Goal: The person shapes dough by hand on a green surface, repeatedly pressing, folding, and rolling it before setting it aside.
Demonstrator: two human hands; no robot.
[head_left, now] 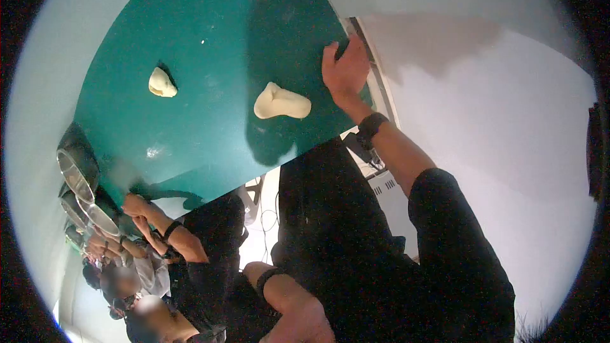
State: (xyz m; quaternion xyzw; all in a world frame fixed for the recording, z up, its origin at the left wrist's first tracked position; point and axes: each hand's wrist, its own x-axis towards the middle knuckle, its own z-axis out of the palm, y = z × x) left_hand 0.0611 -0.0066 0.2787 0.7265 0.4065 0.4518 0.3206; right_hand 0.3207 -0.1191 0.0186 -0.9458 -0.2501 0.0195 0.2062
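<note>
A pale, folded, elongated lump of what looks like dough [283, 103] lies on the green tabletop [210, 133]. My right hand [347, 71] is just beyond its right end, apart from it, at the table's edge by the wall. Its thumb stands away from the other fingers, which are partly hidden, and nothing shows in its grasp. My left hand [302, 322] is low in the view, close to my body and away from the table. Its fingers fall outside the picture. A smaller pale dough lump [162, 83] sits farther left on the table.
Metal bowls [76, 174] stand along the table's left edge. Beside me, a co-worker's hands [136, 206] are over the table, with more people beyond. A white wall [483, 101] borders the right side. Cables [268, 216] hang below the table.
</note>
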